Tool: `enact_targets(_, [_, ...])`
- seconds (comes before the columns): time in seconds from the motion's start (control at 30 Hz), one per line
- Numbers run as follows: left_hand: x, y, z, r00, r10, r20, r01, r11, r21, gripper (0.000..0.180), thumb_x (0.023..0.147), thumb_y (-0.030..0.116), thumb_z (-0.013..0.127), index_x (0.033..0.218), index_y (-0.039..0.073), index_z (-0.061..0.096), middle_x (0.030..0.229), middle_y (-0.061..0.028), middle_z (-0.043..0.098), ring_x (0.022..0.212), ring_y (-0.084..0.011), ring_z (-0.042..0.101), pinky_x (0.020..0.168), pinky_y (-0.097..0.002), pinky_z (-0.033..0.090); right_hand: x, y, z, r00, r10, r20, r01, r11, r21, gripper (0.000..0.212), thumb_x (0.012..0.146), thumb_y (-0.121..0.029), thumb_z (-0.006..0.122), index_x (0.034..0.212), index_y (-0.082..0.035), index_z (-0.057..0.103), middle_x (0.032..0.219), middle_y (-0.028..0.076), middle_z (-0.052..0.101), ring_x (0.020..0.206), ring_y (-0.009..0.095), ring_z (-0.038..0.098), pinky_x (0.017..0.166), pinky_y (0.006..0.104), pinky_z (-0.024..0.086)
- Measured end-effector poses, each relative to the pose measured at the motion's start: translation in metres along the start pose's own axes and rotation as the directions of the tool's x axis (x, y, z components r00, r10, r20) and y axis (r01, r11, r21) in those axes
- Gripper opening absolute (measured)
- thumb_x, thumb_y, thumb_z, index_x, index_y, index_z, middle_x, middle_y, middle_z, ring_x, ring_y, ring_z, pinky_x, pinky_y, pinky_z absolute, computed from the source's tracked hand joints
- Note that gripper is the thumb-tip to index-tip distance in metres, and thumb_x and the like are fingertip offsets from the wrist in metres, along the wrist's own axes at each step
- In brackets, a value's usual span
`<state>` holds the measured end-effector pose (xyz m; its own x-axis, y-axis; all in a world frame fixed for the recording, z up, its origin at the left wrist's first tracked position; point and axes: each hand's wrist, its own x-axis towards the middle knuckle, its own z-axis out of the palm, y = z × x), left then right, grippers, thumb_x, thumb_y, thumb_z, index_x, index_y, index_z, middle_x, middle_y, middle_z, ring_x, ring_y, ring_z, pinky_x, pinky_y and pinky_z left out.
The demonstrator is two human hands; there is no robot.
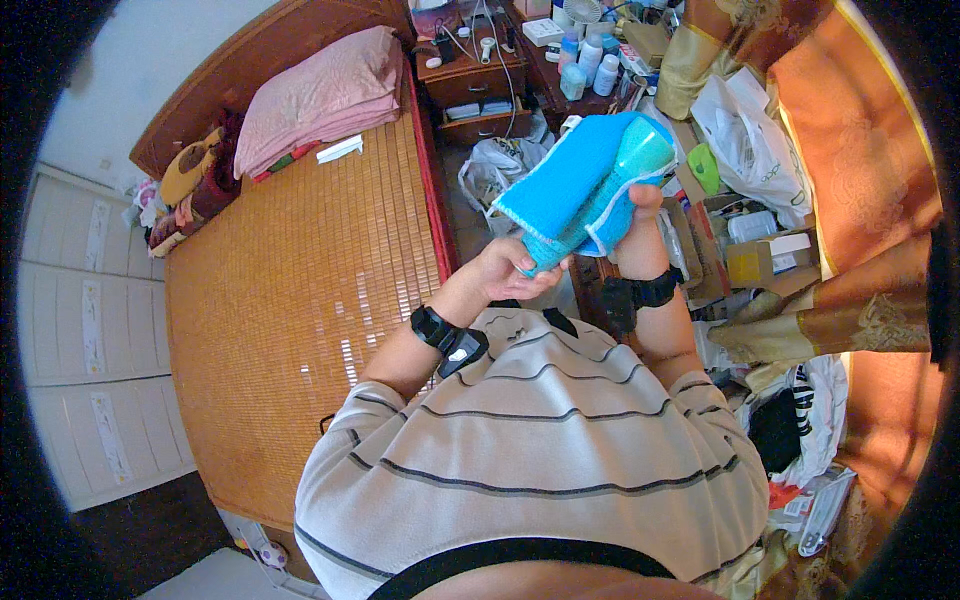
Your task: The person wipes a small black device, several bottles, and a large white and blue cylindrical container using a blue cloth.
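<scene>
Nearest the camera: striped shirt [540,450], grey with dark lines, filling the lower centre. Both forearms raised from it toward the upper centre, each with a black wrist strap.

Left hand [505,268]: forearm angled up and to the right, wrist bent, fingers curled and clenched on the lower end of a blue bottle [640,160]. Right hand [640,215]: forearm nearly vertical, fingers closed around the middle of the bottle and pinning a blue cloth [570,190] against it. Exact finger spread hidden by the cloth.

Blue bottle: held in the air in front of the chest, tilted, rounded upper end pointing up and to the right. Blue cloth: wrapped around the left side of the bottle, white-edged border visible at the lower corner.

Left of the hands: bed [290,290] covered with a woven bamboo mat. Farther on the bed: folded pink blanket [320,95] at the headboard, with bundled clothes beside it.

Beyond the hands: wooden nightstand [475,85] with cables and small items on top. Right of it: group of white and blue bottles [590,60]. Far right: white plastic bag [750,140], cardboard box [765,260], orange patterned curtain [860,150].
</scene>
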<state>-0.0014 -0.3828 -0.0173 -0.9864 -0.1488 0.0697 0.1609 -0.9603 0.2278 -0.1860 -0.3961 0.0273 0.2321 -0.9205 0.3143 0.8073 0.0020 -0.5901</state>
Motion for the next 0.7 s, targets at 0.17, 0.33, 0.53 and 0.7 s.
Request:
enact_targets(0.17, [-0.002, -0.006, 0.016, 0.939, 0.243, -0.244, -0.102, 0.873, 0.477, 0.043, 0.057, 0.009, 0.062, 0.095, -0.004, 0.047, 0.063, -0.0082, 0.05, 0.034, -0.0081, 0.037, 0.028, -0.0194, 0.029, 0.002, -0.006, 0.015, 0.982, -0.102, -0.157, 0.105, 0.994, 0.01, 0.066, 0.06, -0.024, 0.065, 0.115, -0.001, 0.038, 0.105, 0.017, 0.052, 0.092, 0.03, 0.054, 0.081, 0.0428, 0.046])
enact_targets(0.33, [-0.004, -0.008, 0.015, 0.828, 0.449, -0.335, 0.044, 0.543, 0.838, 0.041, 0.06, 0.012, 0.063, 0.096, -0.003, 0.049, 0.068, -0.0076, 0.052, 0.047, -0.0109, 0.047, 0.037, -0.0225, 0.035, 0.002, -0.003, 0.017, 0.951, -0.111, -0.29, 0.104, 0.994, -0.038, 0.052, 0.065, -0.021, 0.064, 0.11, -0.004, 0.043, 0.1, 0.013, 0.054, 0.086, 0.026, 0.056, 0.078, 0.039, 0.047])
enact_targets(0.53, [0.006, -0.002, 0.012, 0.54, 0.838, -0.073, 0.322, -0.126, 0.938, 0.055, 0.057, 0.017, 0.068, 0.105, -0.003, 0.049, 0.087, -0.0104, 0.058, 0.078, -0.0166, 0.056, 0.07, -0.0303, 0.045, 0.006, 0.025, 0.02, 0.738, -0.32, -0.594, 0.175, 0.941, -0.29, 0.038, 0.07, -0.017, 0.067, 0.101, -0.007, 0.049, 0.091, 0.006, 0.056, 0.08, 0.017, 0.056, 0.07, 0.0325, 0.048])
enact_targets(0.7, [0.015, 0.002, 0.016, 0.502, 0.861, -0.077, 0.251, -0.06, 0.966, 0.049, 0.057, 0.021, 0.07, 0.098, 0.0, 0.053, 0.088, -0.0133, 0.059, 0.079, -0.0209, 0.058, 0.07, -0.0335, 0.045, -0.003, 0.041, 0.037, 0.893, -0.172, -0.416, -0.045, 0.885, -0.463, 0.048, 0.067, -0.011, 0.07, 0.107, -0.004, 0.044, 0.096, 0.007, 0.053, 0.086, 0.017, 0.054, 0.075, 0.0316, 0.046])
